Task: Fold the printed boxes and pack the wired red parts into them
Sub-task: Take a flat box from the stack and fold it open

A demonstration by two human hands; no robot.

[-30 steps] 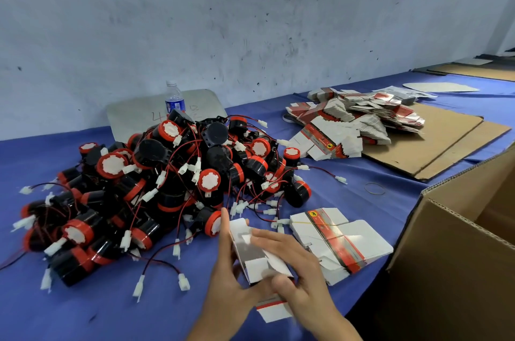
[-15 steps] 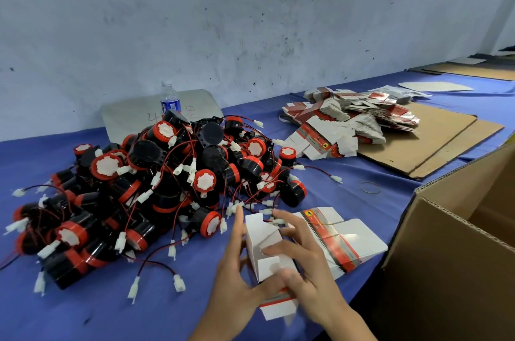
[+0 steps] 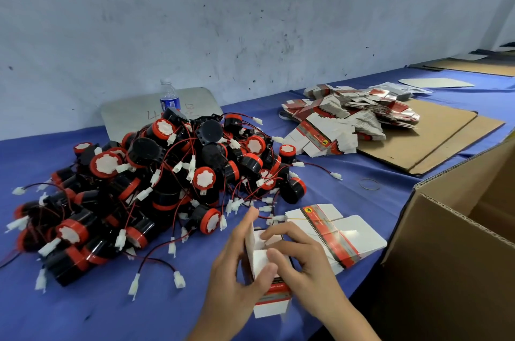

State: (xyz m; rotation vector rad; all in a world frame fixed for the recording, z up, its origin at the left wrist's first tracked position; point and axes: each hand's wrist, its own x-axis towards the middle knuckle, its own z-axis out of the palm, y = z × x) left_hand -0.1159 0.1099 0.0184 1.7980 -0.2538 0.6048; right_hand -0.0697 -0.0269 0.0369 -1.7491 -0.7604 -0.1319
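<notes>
Printed box [image 3: 271,306] — red band, lettering unreadable — gripped by left hand [image 3: 237,280] and right hand [image 3: 310,265].

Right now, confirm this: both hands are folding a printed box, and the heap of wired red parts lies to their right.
Wrong side. The head view shows the left hand and right hand folding a printed box, but the heap of wired red parts lies to their left.

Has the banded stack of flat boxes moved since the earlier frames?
No. The stack lies the same way between the parts pile and the carton; only the camera shifted.
</notes>
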